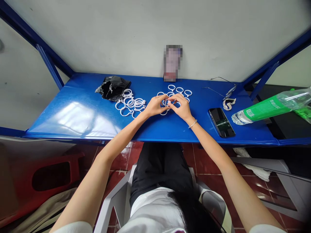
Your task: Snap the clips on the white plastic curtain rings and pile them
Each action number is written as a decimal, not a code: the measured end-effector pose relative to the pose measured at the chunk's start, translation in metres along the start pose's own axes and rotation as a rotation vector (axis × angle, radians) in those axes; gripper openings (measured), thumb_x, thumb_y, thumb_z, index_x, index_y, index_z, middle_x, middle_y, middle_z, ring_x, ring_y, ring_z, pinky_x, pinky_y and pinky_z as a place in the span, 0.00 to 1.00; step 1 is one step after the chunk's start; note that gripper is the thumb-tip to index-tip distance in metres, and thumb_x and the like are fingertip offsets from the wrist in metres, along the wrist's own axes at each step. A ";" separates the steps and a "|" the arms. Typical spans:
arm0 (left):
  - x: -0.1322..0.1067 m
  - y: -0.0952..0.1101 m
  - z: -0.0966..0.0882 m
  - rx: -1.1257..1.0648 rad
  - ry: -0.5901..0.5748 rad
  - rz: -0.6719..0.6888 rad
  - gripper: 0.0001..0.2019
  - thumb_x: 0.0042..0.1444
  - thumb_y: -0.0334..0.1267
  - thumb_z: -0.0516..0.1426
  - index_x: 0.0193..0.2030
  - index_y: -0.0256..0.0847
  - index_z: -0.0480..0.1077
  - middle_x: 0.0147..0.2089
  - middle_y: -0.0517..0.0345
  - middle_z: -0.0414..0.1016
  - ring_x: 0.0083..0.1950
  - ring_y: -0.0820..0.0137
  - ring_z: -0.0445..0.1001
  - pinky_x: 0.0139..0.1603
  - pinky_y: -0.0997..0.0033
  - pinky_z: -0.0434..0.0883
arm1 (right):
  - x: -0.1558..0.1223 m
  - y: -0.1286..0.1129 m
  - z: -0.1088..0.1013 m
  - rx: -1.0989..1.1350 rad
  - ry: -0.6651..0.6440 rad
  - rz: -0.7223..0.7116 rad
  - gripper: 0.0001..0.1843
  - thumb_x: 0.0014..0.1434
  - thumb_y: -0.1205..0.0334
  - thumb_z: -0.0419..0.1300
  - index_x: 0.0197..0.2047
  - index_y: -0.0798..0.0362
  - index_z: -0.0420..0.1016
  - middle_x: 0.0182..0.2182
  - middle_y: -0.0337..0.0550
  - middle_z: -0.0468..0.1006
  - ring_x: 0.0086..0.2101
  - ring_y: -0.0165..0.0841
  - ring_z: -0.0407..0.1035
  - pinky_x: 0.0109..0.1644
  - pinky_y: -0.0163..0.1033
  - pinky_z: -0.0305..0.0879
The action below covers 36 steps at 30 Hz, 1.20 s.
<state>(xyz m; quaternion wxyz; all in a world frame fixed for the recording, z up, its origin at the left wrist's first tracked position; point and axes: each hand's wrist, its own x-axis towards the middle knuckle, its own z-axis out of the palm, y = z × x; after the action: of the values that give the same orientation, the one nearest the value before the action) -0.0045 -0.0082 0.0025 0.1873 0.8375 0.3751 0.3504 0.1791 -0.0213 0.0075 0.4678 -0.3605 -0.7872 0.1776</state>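
The person's left hand (154,106) and right hand (182,107) meet over the glossy blue tabletop (155,131), thumbs and forefingers pinched together on a small white plastic-looking ring (169,102). It sits between the fingertips, which cover most of it, so whether its band is fastened cannot be told. Similar thin white rings (179,93) lie near and beyond the hands, and a heap of white hoops (130,103) lies to the left, beside a crumpled black plastic bag (113,86). To the right are a black rectangular smartphone (221,123) and a clear plastic bottle with a green label (264,108)

The ring is probably very light, stiff with a little spring, and smooth enough to slip. Its thicker tab seems the surest hold; bending the slender band hard might crack it
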 end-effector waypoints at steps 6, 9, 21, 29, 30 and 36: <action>0.000 0.004 0.002 -0.105 0.047 0.043 0.12 0.55 0.43 0.58 0.43 0.38 0.70 0.45 0.50 0.79 0.39 0.70 0.75 0.38 0.74 0.72 | 0.000 -0.002 0.000 0.072 -0.029 0.015 0.10 0.62 0.52 0.61 0.38 0.48 0.80 0.36 0.44 0.79 0.37 0.38 0.72 0.39 0.44 0.73; 0.000 0.004 0.002 -0.105 0.032 0.041 0.15 0.56 0.45 0.58 0.45 0.38 0.70 0.47 0.48 0.78 0.41 0.68 0.76 0.39 0.73 0.73 | 0.000 -0.001 0.001 0.084 -0.018 0.041 0.11 0.62 0.50 0.61 0.38 0.47 0.81 0.36 0.44 0.79 0.37 0.38 0.73 0.39 0.45 0.74; -0.001 0.008 -0.001 -0.025 0.042 0.067 0.18 0.62 0.47 0.55 0.52 0.39 0.71 0.54 0.48 0.76 0.52 0.65 0.75 0.44 0.72 0.73 | 0.000 0.003 0.001 0.076 0.045 0.028 0.09 0.61 0.53 0.63 0.35 0.47 0.81 0.33 0.43 0.79 0.36 0.37 0.73 0.37 0.44 0.74; -0.001 0.011 -0.002 0.003 0.034 0.035 0.17 0.62 0.47 0.54 0.52 0.38 0.71 0.54 0.48 0.76 0.51 0.66 0.75 0.42 0.73 0.72 | 0.000 0.002 0.001 0.034 0.047 0.021 0.07 0.63 0.56 0.61 0.35 0.46 0.79 0.34 0.42 0.77 0.37 0.38 0.71 0.39 0.45 0.73; -0.001 0.011 -0.002 0.003 0.033 0.034 0.17 0.62 0.47 0.54 0.52 0.38 0.71 0.54 0.48 0.76 0.51 0.66 0.75 0.41 0.73 0.72 | 0.000 0.003 0.002 0.031 0.045 0.020 0.07 0.63 0.57 0.61 0.35 0.47 0.79 0.34 0.42 0.77 0.37 0.38 0.71 0.39 0.45 0.73; -0.001 0.011 -0.001 0.003 0.031 0.054 0.17 0.61 0.45 0.56 0.52 0.39 0.70 0.54 0.48 0.75 0.50 0.66 0.75 0.40 0.73 0.72 | -0.001 0.005 0.003 0.035 0.049 0.005 0.06 0.63 0.58 0.60 0.36 0.47 0.78 0.35 0.42 0.76 0.38 0.38 0.71 0.40 0.45 0.72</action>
<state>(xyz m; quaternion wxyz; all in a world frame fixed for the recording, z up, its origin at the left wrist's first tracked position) -0.0002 -0.0163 0.0096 0.1707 0.8420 0.3560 0.3676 0.1788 -0.0190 0.0022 0.4926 -0.3583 -0.7715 0.1837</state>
